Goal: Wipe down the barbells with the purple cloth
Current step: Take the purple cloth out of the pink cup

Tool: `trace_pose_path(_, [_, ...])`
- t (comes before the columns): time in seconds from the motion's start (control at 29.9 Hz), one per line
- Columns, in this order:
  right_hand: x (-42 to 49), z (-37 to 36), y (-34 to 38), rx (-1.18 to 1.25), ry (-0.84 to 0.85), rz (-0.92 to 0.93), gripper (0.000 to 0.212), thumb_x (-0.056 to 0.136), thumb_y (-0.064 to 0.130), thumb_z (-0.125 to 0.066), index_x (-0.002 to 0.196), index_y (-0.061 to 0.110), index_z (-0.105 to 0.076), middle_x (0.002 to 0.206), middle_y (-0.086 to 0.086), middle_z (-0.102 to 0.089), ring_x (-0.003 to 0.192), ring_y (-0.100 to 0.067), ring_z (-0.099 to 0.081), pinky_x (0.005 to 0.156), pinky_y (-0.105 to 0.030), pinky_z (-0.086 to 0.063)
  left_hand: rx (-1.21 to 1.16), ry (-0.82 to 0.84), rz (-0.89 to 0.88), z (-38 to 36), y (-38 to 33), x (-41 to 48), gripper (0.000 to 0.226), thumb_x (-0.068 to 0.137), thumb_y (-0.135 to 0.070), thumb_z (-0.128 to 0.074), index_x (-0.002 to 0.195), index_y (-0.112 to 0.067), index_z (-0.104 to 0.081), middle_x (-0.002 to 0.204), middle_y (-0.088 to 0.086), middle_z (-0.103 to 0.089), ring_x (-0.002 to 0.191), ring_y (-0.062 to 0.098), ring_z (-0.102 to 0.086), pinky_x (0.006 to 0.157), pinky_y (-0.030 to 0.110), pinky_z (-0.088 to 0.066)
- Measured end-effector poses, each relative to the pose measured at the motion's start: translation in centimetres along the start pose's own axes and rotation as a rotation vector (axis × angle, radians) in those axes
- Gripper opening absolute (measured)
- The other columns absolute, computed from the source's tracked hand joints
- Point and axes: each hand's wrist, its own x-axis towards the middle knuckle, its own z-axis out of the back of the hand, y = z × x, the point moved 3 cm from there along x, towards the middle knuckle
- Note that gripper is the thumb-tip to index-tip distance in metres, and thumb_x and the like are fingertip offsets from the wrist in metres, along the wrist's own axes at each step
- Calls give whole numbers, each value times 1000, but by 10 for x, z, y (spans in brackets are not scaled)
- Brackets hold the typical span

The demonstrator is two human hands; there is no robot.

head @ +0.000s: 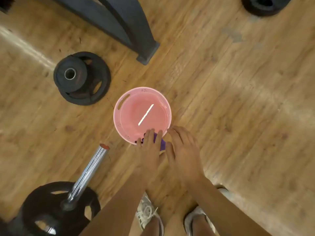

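Note:
The purple cloth [162, 143] lies over the near rim of a pink basin [123, 101] that holds water, mostly hidden under my left hand [150, 147]. My left hand rests on the cloth with its fingers straight, fingertips reaching over the rim. My right hand [183, 150] hovers just right of it with fingers spread, and its fingertips are at the basin's edge. A chrome barbell sleeve [92, 169] with a black plate [42, 210] lies on the floor at lower left.
Stacked black weight plates [81, 79] sit left of the basin. A dark machine leg [129, 28] crosses the top. Another plate [264, 5] shows at top right. My shoes [148, 213] stand at the bottom on the wooden floor.

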Motion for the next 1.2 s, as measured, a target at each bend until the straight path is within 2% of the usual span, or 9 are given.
trace_pose_path(0.07, [2,-1,-6,0,-23,13,34,90,12,-57,123,16,-62,129,-1,-61,126,-20,-52,102,-38,-42,17,31,-37,0,3,6,86,73,-27,-81,148,-21,-40,150,10,-44,137,30,-44,88,50,-52])
trace_pose_path(0.23, [0,4,-21,-48,-37,-2,32,89,15,-56,120,13,-64,126,-2,-63,122,-22,-54,100,-35,-39,-29,-38,-199,11,10,7,94,55,1,-88,136,-15,-43,128,3,-63,113,25,-64,62,40,-59])
trace_pose_path(0.4, [1,26,-16,-47,-21,24,35,91,16,-51,123,13,-64,127,0,-62,125,-20,-52,102,-33,-37,-111,-167,-310,39,9,-7,85,57,9,-84,129,-17,-47,122,1,-68,107,23,-68,62,40,-61])
trace_pose_path(0.57, [4,59,5,-44,4,56,34,93,17,-53,126,14,-64,129,0,-62,126,-21,-51,99,-40,-46,-160,-263,-336,96,-6,-27,76,71,-8,-86,137,-16,-47,122,2,-68,107,22,-68,72,42,-58])
trace_pose_path(0.74, [11,104,37,29,40,68,38,103,33,-43,128,13,-64,130,-1,-62,128,-23,-51,104,-44,-46,-150,-388,-369,182,-17,-54,66,83,-20,-78,139,-19,-44,123,-2,-67,107,21,-66,78,40,-55])
trace_pose_path(0.84, [15,142,70,155,127,105,43,104,45,-43,121,14,-68,122,3,-65,121,-18,-53,104,-38,-43,-137,-435,-386,239,-16,-72,58,89,-28,-65,141,-19,-42,122,-1,-66,110,22,-64,80,42,-54])
trace_pose_path(0.97, [18,204,126,453,172,-38,28,100,41,-50,106,19,-67,94,9,-67,88,-11,-60,80,-33,-50,-209,-524,-425,315,-20,-101,53,96,-40,-49,143,-15,-43,127,5,-63,108,25,-62,75,45,-57])
trace_pose_path(1.04, [19,238,155,568,146,-139,24,99,39,-51,105,23,-67,83,7,-69,74,-12,-63,68,-31,-50,-312,-563,-354,346,-22,-120,57,98,-48,-48,144,-14,-43,133,9,-59,114,26,-57,84,43,-56])
trace_pose_path(1.2, [21,326,229,874,72,-274,24,95,37,-59,93,16,-69,79,1,-71,73,-9,-62,69,-27,-48,-668,-542,-297,427,-29,-182,57,95,-42,-61,145,-20,-45,143,-5,-53,128,15,-51,104,26,-40])
